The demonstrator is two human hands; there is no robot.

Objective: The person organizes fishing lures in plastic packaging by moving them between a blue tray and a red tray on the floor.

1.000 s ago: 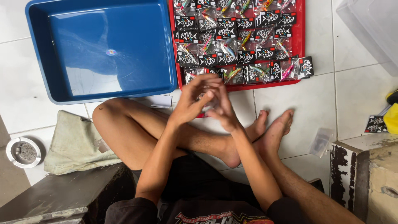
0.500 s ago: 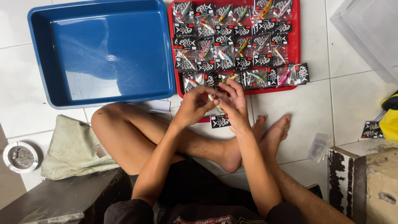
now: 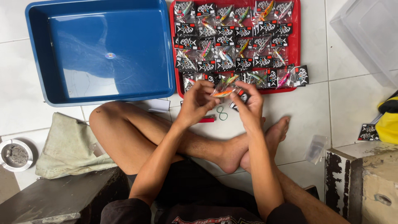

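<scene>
You sat cross-legged on the white tile floor (image 3: 315,108), knees spread, so both forearms ran up to meet at the centre of the view. Your left hand (image 3: 198,103) and right hand (image 3: 248,105) were both closed in a pinch on one small lure packet (image 3: 224,89), left fingers at its 9 o'clock end, right fingers at its 3 o'clock end. You held it raised off the floor, level and stretched between the hands, likely so its clear face could be seen and worked.

Just under the hands, at 6 o'clock of the packet, a red lighter-like piece (image 3: 207,119) and a green rubber band (image 3: 222,113) lay loose on the tile, within easy reach. Your feet (image 3: 265,141) closed off the room at 5 o'clock.

At 12 o'clock the red tray (image 3: 296,41) held rows of like packets laid flat and overlapping, filled almost to its near rim, with one hanging over the 4 o'clock corner. The blue tub (image 3: 41,49) at 10 o'clock stood bare inside, beside the tray.

Farther out, a cloth (image 3: 66,145) and ashtray (image 3: 15,154) lay at 8 o'clock, a clear bin (image 3: 369,33) at 2 o'clock, a worn box (image 3: 365,182) at 4 o'clock; bare tile stayed between tray and box
</scene>
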